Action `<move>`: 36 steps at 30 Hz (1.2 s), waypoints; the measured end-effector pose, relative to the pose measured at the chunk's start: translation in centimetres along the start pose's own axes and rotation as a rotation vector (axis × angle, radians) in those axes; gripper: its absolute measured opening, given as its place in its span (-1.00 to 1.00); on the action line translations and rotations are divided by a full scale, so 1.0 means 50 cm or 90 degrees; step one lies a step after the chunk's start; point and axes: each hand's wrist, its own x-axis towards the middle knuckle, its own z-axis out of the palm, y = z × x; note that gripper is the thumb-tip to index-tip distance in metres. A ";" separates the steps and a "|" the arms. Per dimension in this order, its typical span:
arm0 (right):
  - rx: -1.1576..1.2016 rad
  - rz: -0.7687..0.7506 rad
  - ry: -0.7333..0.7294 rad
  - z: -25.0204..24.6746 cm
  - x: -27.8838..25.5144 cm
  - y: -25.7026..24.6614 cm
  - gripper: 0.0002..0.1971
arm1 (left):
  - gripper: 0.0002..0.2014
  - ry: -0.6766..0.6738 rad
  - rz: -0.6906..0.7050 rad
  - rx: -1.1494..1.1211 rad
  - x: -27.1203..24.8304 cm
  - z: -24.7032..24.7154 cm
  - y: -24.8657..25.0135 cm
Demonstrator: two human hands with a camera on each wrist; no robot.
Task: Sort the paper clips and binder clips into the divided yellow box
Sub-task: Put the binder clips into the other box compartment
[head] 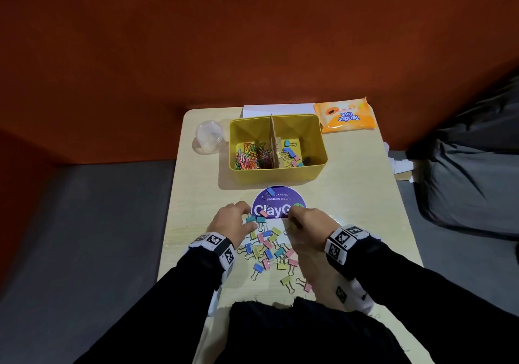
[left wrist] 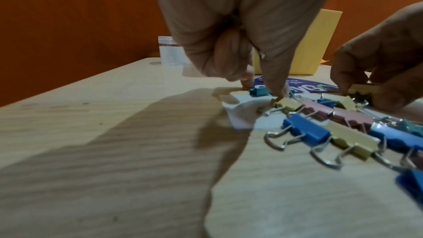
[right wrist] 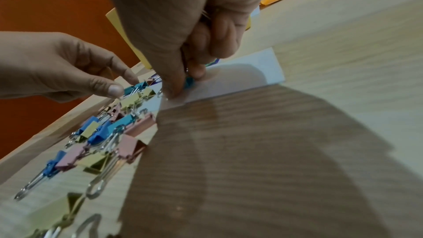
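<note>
The yellow box (head: 278,177) stands mid-table with a cardboard divider (head: 273,141); coloured paper clips (head: 250,156) lie in its left half, binder clips (head: 290,154) in its right. A pile of pastel binder clips (head: 269,248) lies on the table between my hands. My left hand (head: 251,219) pinches a teal binder clip (left wrist: 258,91) at the pile's far edge with thumb and forefinger. My right hand (head: 292,222) has its fingers curled round binder clips: a teal one (right wrist: 188,82) shows at the fingertips, a yellow one (left wrist: 364,89) in the left wrist view.
A round purple sticker (head: 278,203) lies in front of the box, with one blue binder clip (head: 269,191) on it. A clear plastic cup (head: 209,136) stands left of the box, an orange wipes pack (head: 346,115) at the back right, white paper (head: 278,109) behind.
</note>
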 end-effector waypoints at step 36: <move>-0.166 0.124 -0.101 -0.045 -0.023 -0.024 -0.74 | -0.86 -0.017 0.039 0.132 0.004 -0.022 0.023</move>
